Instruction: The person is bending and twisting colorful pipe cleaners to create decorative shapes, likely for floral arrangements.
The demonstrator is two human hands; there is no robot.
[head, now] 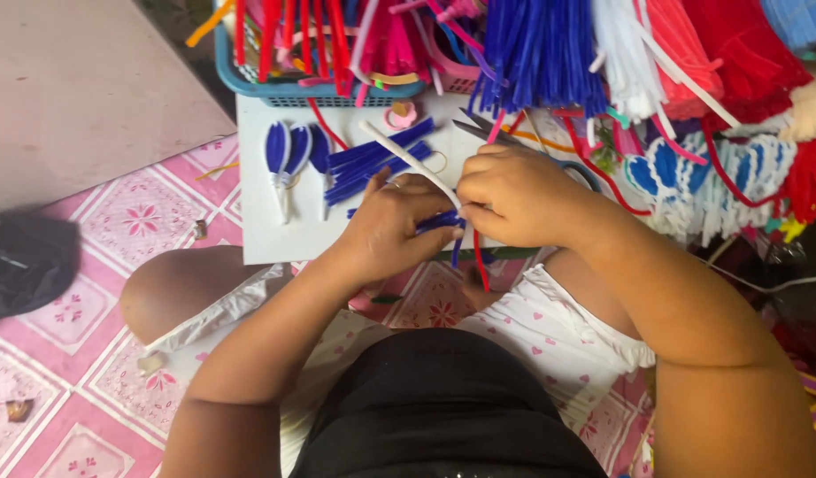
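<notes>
The floor [116, 221] is covered in pink and white tiles with a flower in each square, and a grey slab lies at the upper left. On it rests a flat white board [266, 226] serving as a low desk. Across the top hang thick bundles of fuzzy pipe cleaners: a blue bundle [536, 49], a white one [625, 49], and red ones [735, 53] to the right. A blue plastic basket [275, 87] with a lattice wall holds more red and pink stems at the upper left.

On the board lie 2 blue leaf-shaped loops [287, 152] with white stems, pointing away from the person, and beside them a fan of short blue stems [377, 164] lying slantwise. Grey scissors [483, 131] lie just beyond the hands.

The left hand [395, 226] is curled, fingers pressed together around a small bunch of blue stems [439, 221] at the board's near edge. The right hand [514, 195] pinches a white pipe cleaner [408, 159], whose long axis runs diagonally from the hands up and to the left. A single red stem [481, 261] hangs down below the hands.
</notes>
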